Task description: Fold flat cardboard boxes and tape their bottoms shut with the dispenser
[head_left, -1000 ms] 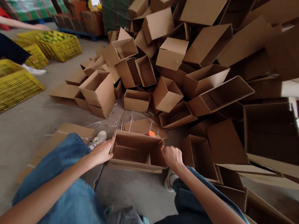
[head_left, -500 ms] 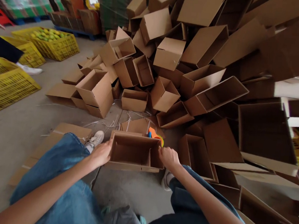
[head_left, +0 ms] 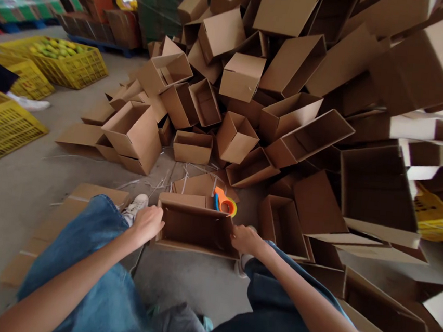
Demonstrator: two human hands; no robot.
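Between my knees is an open cardboard box (head_left: pixel 199 230), its opening facing up toward me. My left hand (head_left: pixel 148 223) grips its left end, fingers wrapped over the edge. At the opposite end my right hand (head_left: pixel 246 240) is closed on the box's right edge. Just beyond the far wall, near its right corner, rests an orange and blue tape dispenser (head_left: pixel 225 204) with a yellow-edged roll. Behind the box a flattened piece of cardboard (head_left: pixel 194 183) lies on the floor among white straps.
A large heap of open cardboard boxes (head_left: pixel 242 76) rises ahead and to the right. Folded flat cardboard (head_left: pixel 59 218) lies by my left leg. At left stand yellow crates (head_left: pixel 6 127), one holding green-yellow fruit (head_left: pixel 56 48), beside a person's white shoe (head_left: pixel 29 103).
The box's inner flap, upright near the right end before, no longer stands out inside. Both hands remain on the ends. The view has shifted slightly right.
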